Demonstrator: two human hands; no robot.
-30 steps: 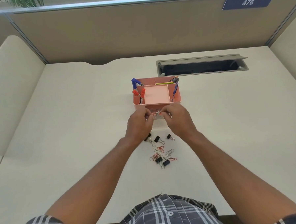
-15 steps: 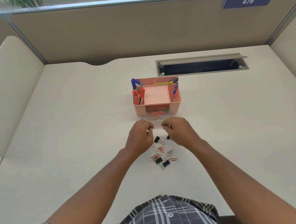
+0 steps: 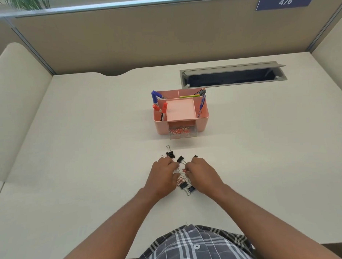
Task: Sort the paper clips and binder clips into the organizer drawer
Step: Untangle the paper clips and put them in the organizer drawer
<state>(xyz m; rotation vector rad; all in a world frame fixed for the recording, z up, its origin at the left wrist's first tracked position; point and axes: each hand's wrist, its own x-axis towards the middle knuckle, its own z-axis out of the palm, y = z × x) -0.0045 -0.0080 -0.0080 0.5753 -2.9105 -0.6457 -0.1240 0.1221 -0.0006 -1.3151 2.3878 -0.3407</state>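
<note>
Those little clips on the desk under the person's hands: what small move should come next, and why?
Probably pinch up a few paper clips and carry them to the drawer. Both the left hand and right hand already rest over the pile, and the clear drawer, pulled out of the pink organizer, holds clips already.

Clips (image 3: 184, 183) scattered on desk; clear drawer (image 3: 183, 132) open, part-filled.

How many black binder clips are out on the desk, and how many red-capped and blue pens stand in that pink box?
Black binder clips on the desk: 5, one half hidden by the right hand
Red-capped markers in the pink organizer: 2
Blue pens or markers: 2
Total: 9
The paper clips overlap too much to count.
</note>
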